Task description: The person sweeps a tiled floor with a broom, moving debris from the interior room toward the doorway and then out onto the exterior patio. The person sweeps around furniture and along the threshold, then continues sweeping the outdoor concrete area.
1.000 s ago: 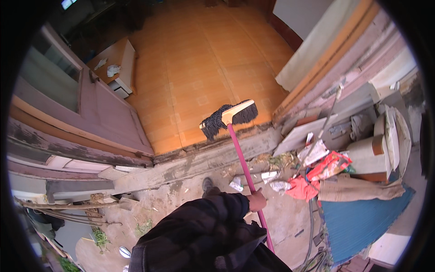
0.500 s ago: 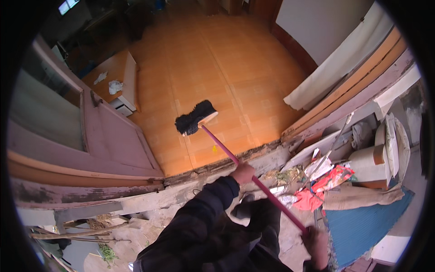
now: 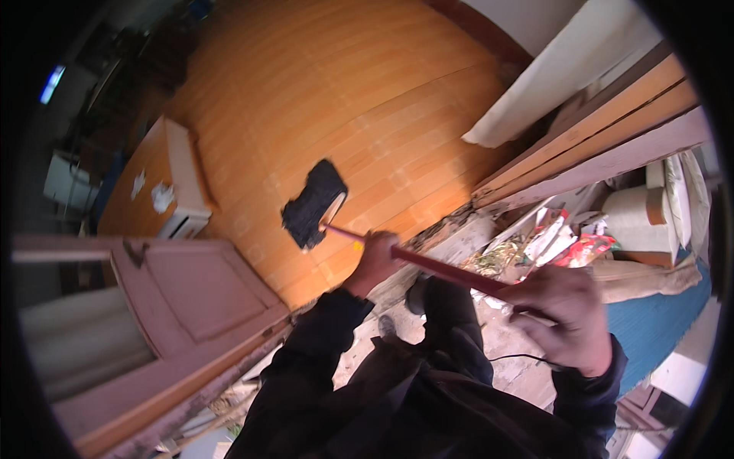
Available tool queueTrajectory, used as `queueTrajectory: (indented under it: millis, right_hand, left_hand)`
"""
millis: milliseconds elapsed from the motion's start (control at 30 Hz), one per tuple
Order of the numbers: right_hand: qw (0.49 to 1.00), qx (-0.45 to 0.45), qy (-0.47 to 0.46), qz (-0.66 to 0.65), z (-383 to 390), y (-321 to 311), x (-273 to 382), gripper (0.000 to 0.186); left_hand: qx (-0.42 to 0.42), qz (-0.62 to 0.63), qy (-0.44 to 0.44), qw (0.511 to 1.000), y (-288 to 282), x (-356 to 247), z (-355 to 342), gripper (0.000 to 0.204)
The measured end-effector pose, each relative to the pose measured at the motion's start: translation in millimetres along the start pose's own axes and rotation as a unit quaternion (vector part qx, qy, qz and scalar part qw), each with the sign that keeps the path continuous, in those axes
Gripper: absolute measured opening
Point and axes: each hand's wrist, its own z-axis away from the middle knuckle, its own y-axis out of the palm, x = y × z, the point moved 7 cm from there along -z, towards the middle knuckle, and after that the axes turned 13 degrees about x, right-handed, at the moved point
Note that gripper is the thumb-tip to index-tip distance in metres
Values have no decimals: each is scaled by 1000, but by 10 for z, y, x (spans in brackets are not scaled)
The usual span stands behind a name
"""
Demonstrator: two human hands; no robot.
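Note:
I hold a broom (image 3: 451, 274) with a dark red handle slanting down and away toward the left. Its dark, shaggy head (image 3: 312, 205) with a pale wooden block is over the orange floor, inside the doorway; whether it touches cannot be told. My left hand (image 3: 375, 262) is closed round the middle of the handle. Higher up, close to the camera, my right hand (image 3: 562, 315) is wrapped round the upper end. A small yellow scrap (image 3: 357, 246) lies on the floor beside the handle, near my left hand.
On the left stands a pink wooden door (image 3: 199, 294), with a low cabinet (image 3: 180, 161) beyond it bearing crumpled white paper. A worn sill (image 3: 459, 237) crosses the doorway. A pale curtain (image 3: 535, 84) hangs at the right. Scraps, bags and a blue board (image 3: 657, 325) crowd the near right.
My right hand has risen closer to the camera, lifting the handle's upper end. The broom's head has shifted slightly left and turned. The whole view has rotated.

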Motion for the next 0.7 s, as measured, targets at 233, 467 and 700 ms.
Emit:
queueTrajectory:
  millis: [233,467,700]
  right_hand:
    - [997,62,-22,-31,-441,-302,-208,21]
    - [993,76,-68,-58,-719,-179,-60,24]
    - [986,18,-145,-77,-1187,-418,128,16]
  left_hand:
    - [99,-5,-86,991,-60,218,-312,35]
    - [185,-75,-123,972,-212,610,-195,38]
    - [274,-29,-136,952,-548,855,-320,25]
